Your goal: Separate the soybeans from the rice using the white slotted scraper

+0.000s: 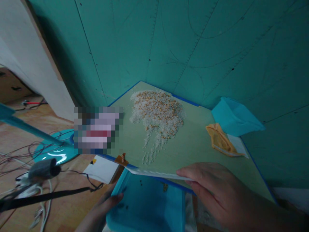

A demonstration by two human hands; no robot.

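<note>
A pile of rice-like white grains mixed with round yellow beans [158, 112] is spread on a pale board [193, 145] with a blue edge. Streaks of white grains run from it towards the near edge. My right hand [217, 190] pinches a thin white strip [154, 174] that lies along this near edge; its exact kind I cannot tell. Below the edge is a blue plastic bin [147, 206] with a few dark specks and a small greenish cluster of grains inside. My left hand [103, 207] grips the bin's left side, thumb over the rim.
At the board's right lie a folded yellow cloth [220, 141] and a turquoise container [236, 117]. A blurred-out object [98, 130] covers its left corner. Behind stands a green wall [135, 42]. Cables, a turquoise stand base [58, 148] and a white box [102, 169] occupy the left.
</note>
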